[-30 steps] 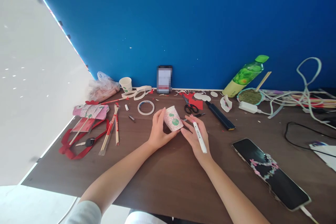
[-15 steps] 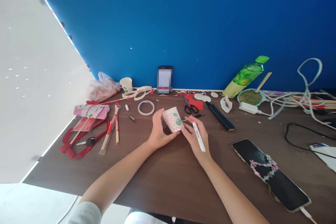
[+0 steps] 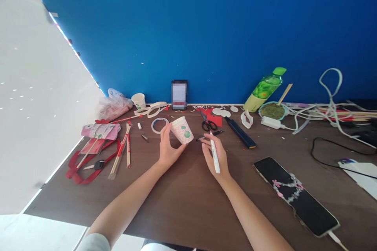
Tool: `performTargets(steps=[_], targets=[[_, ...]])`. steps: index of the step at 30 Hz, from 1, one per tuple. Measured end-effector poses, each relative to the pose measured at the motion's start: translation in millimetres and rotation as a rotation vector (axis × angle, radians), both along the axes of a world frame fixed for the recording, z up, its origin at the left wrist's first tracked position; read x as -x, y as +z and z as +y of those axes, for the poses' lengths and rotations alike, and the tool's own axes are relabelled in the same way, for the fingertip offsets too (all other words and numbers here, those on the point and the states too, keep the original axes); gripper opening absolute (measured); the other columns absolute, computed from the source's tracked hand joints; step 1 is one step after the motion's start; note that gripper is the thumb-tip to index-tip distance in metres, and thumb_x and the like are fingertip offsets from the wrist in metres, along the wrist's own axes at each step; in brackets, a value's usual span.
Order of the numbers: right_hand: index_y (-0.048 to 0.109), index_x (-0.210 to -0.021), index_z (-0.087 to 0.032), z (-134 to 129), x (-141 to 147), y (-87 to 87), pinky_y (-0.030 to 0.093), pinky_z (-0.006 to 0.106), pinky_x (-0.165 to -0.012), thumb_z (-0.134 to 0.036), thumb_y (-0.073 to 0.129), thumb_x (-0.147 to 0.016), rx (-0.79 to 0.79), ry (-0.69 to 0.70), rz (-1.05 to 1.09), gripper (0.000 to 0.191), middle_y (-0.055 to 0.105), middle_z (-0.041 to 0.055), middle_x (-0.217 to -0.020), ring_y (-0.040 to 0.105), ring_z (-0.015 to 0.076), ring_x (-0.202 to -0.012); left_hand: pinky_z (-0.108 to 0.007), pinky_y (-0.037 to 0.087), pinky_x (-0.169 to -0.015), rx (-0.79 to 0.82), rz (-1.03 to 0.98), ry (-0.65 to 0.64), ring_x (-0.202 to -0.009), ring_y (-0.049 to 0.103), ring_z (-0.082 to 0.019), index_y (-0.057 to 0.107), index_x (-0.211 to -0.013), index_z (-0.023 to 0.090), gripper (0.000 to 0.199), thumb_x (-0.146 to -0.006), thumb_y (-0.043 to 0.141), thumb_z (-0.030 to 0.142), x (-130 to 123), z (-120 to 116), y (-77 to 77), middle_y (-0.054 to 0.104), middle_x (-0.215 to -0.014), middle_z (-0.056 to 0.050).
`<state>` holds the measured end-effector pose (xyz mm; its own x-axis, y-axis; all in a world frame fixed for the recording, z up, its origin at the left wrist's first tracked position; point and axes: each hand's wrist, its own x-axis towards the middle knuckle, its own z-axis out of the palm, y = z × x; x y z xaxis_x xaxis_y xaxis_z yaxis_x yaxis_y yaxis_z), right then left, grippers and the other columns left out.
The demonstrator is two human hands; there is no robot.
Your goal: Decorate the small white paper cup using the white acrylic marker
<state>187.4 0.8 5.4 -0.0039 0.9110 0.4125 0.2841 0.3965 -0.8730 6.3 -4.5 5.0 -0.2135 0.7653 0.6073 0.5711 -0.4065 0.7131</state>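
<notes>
A white paper cup [image 3: 182, 130] with pink line patterns and green shapes is tilted in my left hand [image 3: 168, 147], its thumb underneath and fingers at the rim. My right hand [image 3: 217, 155] holds a white marker [image 3: 215, 155], which lies along the fingers and points away from me, apart from the cup. Just beyond that hand a black pen [image 3: 216, 132] lies by the black scissors [image 3: 209, 125]. A roll of tape [image 3: 159, 125] is partly behind my left hand.
A propped phone [image 3: 179, 95], another cup [image 3: 138, 101] and a green bottle [image 3: 265, 89] stand at the back. Left are chopsticks [image 3: 120, 151] and a red ribbon [image 3: 77, 177]. Right are a dark blue case [image 3: 240, 133], a phone [image 3: 306, 204] and cables [image 3: 332, 108].
My right hand has come off the cup, still holding the marker. The cup has turned in my left hand and shifted left. The whole view has shifted slightly.
</notes>
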Motion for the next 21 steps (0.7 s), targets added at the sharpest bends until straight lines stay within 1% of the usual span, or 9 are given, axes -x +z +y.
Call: performTargets(steps=[2,5,8,9,11,14,16,17,21], targets=[[0.053,-0.115,-0.02,0,1,-1.1,0.058,0.044,-0.085,-0.027,0.052,-0.088,-0.012,0.006,-0.041,0.027,0.063,0.015,-0.116,0.071,0.0248,-0.096,-0.047,0.041,-0.109,-0.012,0.011,0.048,-0.138,0.036,-0.032,0.031,-0.141,0.027,0.085,-0.07,0.077,0.026,13,5,11.1,0.037,-0.141,-0.014],[0.053,-0.113,-0.02,-1,1,-2.3,0.058,0.042,-0.083,-0.025,0.052,-0.088,-0.039,0.016,-0.079,0.026,0.064,0.0138,-0.114,0.072,0.0225,-0.09,-0.047,0.035,-0.113,0.017,0.131,0.147,-0.14,0.032,-0.033,0.04,-0.135,0.026,0.083,-0.063,0.08,0.018,46,15,32.2,0.028,-0.145,-0.014],[0.052,-0.114,-0.021,-1,2,-4.1,0.058,0.041,-0.083,-0.022,0.051,-0.087,-0.052,0.041,-0.102,0.026,0.065,0.0126,-0.112,0.072,0.0211,-0.087,-0.049,0.029,-0.116,0.049,0.215,0.293,-0.144,0.025,-0.033,0.035,-0.139,0.025,0.083,-0.067,0.076,0.017,89,27,46.4,0.037,-0.142,-0.013],[0.052,-0.114,-0.021,0,2,-4.9,0.058,0.04,-0.082,-0.021,0.051,-0.087,-0.058,0.05,-0.108,0.027,0.065,0.0124,-0.111,0.072,0.0207,-0.086,-0.05,0.029,-0.116,0.067,0.242,0.344,-0.143,0.027,-0.033,0.034,-0.14,0.024,0.085,-0.067,0.077,0.018,102,30,48.1,0.039,-0.142,-0.014],[0.052,-0.114,-0.021,0,2,-6.7,0.058,0.039,-0.081,-0.02,0.051,-0.087,-0.075,0.062,-0.117,0.027,0.066,0.0117,-0.109,0.071,0.0199,-0.084,-0.05,0.034,-0.112,0.139,0.331,0.424,-0.138,0.036,-0.034,0.034,-0.14,0.022,0.086,-0.066,0.077,0.019,123,33,47.0,0.04,-0.142,-0.016],[0.052,-0.113,-0.021,2,1,-8.6,0.058,0.038,-0.08,-0.02,0.051,-0.087,-0.103,0.059,-0.127,0.026,0.067,0.0108,-0.106,0.07,0.0194,-0.082,-0.052,0.031,-0.113,0.257,0.553,0.49,-0.14,0.034,-0.036,0.036,-0.14,0.02,0.08,-0.07,0.074,0.02,138,34,39.9,0.04,-0.145,-0.017],[0.053,-0.113,-0.021,2,1,-8.8,0.058,0.038,-0.08,-0.02,0.052,-0.087,-0.11,0.05,-0.137,0.025,0.067,0.0107,-0.106,0.07,0.0194,-0.082,-0.057,0.025,-0.114,0.318,0.697,0.487,-0.143,0.028,-0.038,0.036,-0.142,0.021,0.078,-0.073,0.072,0.021,141,34,35.9,0.039,-0.148,-0.016],[0.053,-0.113,-0.021,2,0,-8.6,0.058,0.038,-0.079,-0.02,0.052,-0.087,-0.11,0.045,-0.142,0.025,0.067,0.0108,-0.107,0.07,0.0193,-0.082,-0.057,0.025,-0.114,0.336,0.74,0.479,-0.143,0.027,-0.038,0.035,-0.143,0.02,0.079,-0.073,0.071,0.023,142,34,34.8,0.038,-0.149,-0.016],[0.053,-0.112,-0.021,2,0,-6.8,0.057,0.037,-0.079,-0.02,0.052,-0.086,-0.097,0.032,-0.148,0.026,0.066,0.0105,-0.108,0.069,0.0186,-0.081,-0.055,0.025,-0.114,0.321,0.794,0.458,-0.141,0.031,-0.037,0.039,-0.141,0.02,0.073,-0.076,0.069,0.031,143,34,34.4,0.04,-0.148,-0.016]])
